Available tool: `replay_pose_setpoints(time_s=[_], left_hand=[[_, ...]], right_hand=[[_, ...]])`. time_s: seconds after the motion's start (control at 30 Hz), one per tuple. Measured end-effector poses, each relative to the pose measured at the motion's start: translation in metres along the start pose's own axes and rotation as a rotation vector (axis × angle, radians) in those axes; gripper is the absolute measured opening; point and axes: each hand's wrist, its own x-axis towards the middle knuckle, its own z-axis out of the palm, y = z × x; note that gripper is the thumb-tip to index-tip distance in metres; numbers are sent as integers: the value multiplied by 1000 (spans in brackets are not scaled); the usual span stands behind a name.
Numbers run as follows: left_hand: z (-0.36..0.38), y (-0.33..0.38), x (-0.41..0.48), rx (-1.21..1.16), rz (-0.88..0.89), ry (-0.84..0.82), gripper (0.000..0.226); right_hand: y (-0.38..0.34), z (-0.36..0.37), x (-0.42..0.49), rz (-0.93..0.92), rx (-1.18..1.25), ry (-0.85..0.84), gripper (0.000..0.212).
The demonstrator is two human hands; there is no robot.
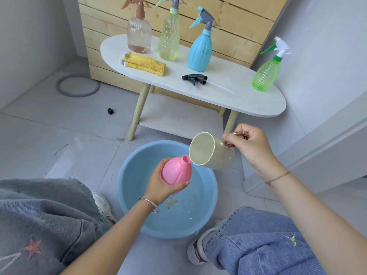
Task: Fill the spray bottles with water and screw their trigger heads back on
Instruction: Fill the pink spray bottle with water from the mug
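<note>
Crouched on a tiled floor, a person's left hand (158, 185) grips a pink spray bottle (175, 171), its neck open, above a blue basin (121, 187) of water. The right hand (252, 143) clasps the handle of a beige cup (218, 155), tipped with its rim just beside the bottle's neck. A loose black trigger head (195, 78) lies on the white desk (248, 100) beyond.

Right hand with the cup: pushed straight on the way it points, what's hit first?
Likely the pink bottle: the cup gripped by the right hand faces the bottle's open neck, with its rim right beside it. Depth is unclear from one view.
</note>
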Motion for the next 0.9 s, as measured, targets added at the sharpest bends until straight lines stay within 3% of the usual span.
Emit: replay_pose_setpoints(time_s=[0.27,0.9], left_hand=[[0,-3,1,-3,-6,3,72],[1,-9,3,-11,4,1,75]], right_hand=[[-7,5,0,-159,-182,4,38],[-12,6,2,-226,-257,14,39]])
